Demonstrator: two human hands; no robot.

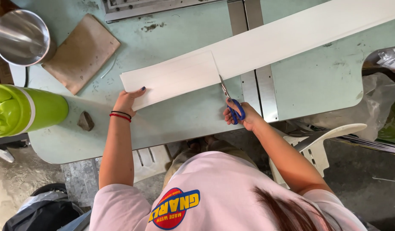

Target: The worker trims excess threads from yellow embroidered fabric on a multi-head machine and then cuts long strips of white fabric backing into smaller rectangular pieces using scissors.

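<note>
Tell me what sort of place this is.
Probably a small sewing or craft workshop: a worn green worktable with metal rails, a long white strip being cut with blue-handled scissors, bare concrete floor.

White, plain strip of sheet material (257, 47) across a pale green table (317, 81) with grey metal rails. Blue handles on scissors (232, 105) in the right hand (244, 116). Dark polish on the left hand (128, 100), black and red bands at its wrist. Lime-green bottle (22, 109) at 9 o'clock; shiny steel cup (21, 36) at 10 o'clock; brown cloth (80, 51) beside it. Pink shirt at 6 o'clock.
</note>
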